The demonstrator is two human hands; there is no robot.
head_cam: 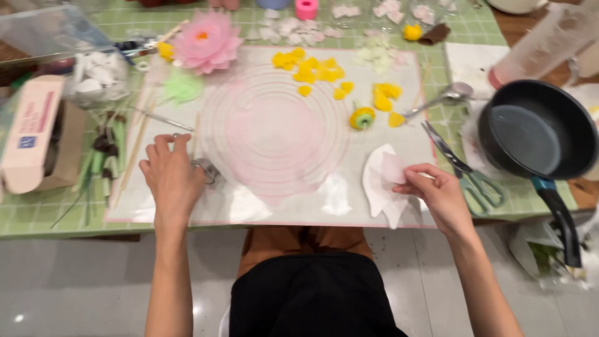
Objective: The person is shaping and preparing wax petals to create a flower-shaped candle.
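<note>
a small pale pink petal piece (394, 167), thin and soft-edged, is pinched at the right hand's fingertips, just above a white curved sheet (378, 187) lying near the mat's front right edge. a small metal cutter (206, 170), shiny and rounded, sits under the left hand's fingers near the mat's front left edge.

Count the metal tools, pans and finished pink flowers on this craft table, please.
Scissors: 1
Spoon: 1
Dark frying pan: 1
Large pink flower: 1
Total: 4
</note>
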